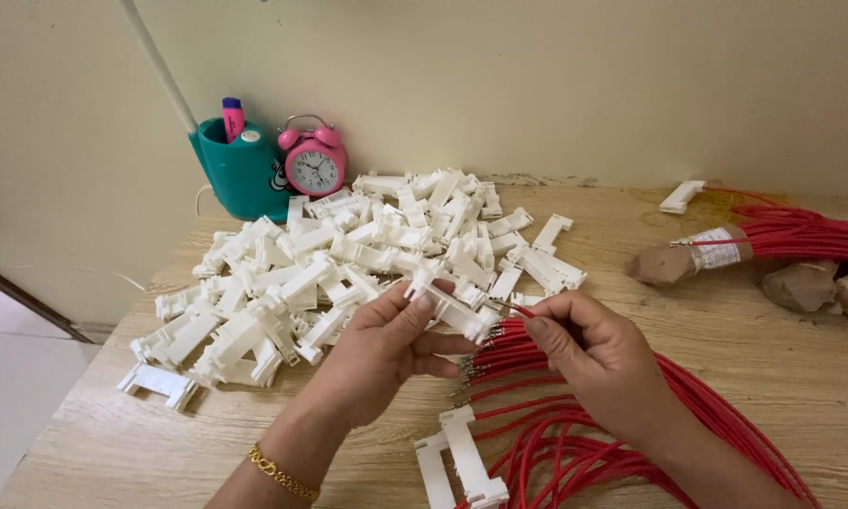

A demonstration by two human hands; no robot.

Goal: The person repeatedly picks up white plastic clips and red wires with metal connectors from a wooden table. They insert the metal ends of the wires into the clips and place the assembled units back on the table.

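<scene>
Wooden counter point(782, 377) carries a wide heap of white plastic connector housings point(349, 254), loose red wires point(575, 443), a taped wire bundle point(773, 236), a teal pen holder point(240, 170) and a pink alarm clock point(313, 162). Above the wires, left hand point(386, 353) grips one white housing point(457, 311); right hand point(598, 363) pinches what seems a red wire end point(513, 308) at it.

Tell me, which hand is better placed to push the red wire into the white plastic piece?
The right hand: it pinches the red wire, whose tip is at the white plastic piece held by the left hand.
</scene>
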